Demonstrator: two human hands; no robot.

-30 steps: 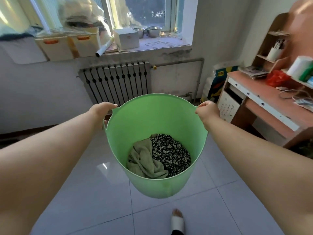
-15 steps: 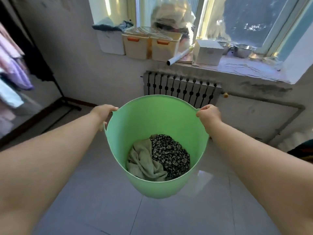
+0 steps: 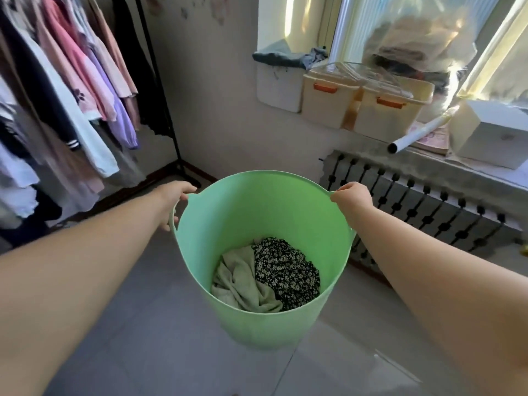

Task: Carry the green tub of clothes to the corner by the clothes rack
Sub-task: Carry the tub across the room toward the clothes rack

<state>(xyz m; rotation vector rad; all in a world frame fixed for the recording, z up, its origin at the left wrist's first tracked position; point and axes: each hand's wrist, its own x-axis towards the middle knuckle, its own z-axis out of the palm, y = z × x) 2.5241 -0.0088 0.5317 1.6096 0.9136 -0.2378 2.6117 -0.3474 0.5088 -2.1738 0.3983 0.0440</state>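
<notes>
pale green tub, black-and-white floral cloth, sage cloth, orange-latched cream boxes

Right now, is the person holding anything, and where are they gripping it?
Yes: the green tub, by its two rim handles, the left hand on one side and the right hand on the other.

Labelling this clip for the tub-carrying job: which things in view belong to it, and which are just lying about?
Job: green tub, clothes inside it, left hand, right hand, clothes rack.
Lying about: storage boxes, radiator, white box, paper roll.
</notes>
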